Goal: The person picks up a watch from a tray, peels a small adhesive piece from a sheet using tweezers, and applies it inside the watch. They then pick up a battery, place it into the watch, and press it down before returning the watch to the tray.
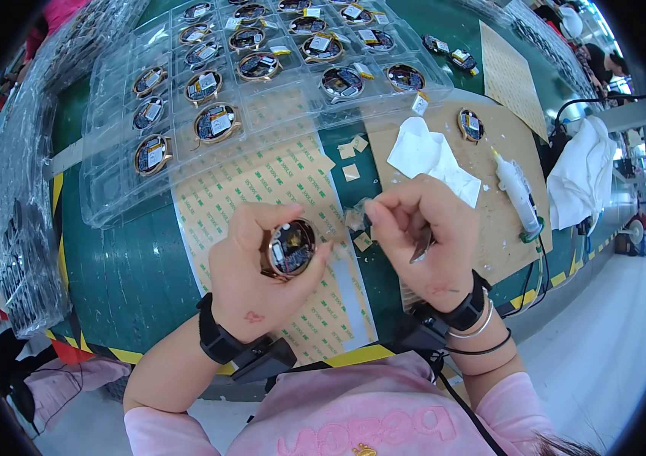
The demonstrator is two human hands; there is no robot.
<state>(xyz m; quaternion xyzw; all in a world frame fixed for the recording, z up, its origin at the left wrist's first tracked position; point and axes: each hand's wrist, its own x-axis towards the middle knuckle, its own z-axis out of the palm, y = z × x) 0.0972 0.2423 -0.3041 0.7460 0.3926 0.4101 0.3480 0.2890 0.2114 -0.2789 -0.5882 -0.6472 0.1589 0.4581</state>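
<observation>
A still uncovered watch case [292, 247] is held in the left grip [243, 270]; a metal tool [422, 248], perhaps, in the right grip [444, 232].

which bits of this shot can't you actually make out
In the head view:
Underside of the held watch case: hidden by the left hand.
Metal tool: mostly covered by the right hand, so its type is unclear.
Clear plastic tray: far end cut off by the upper edge.
Background people: too small, blurred.
</observation>
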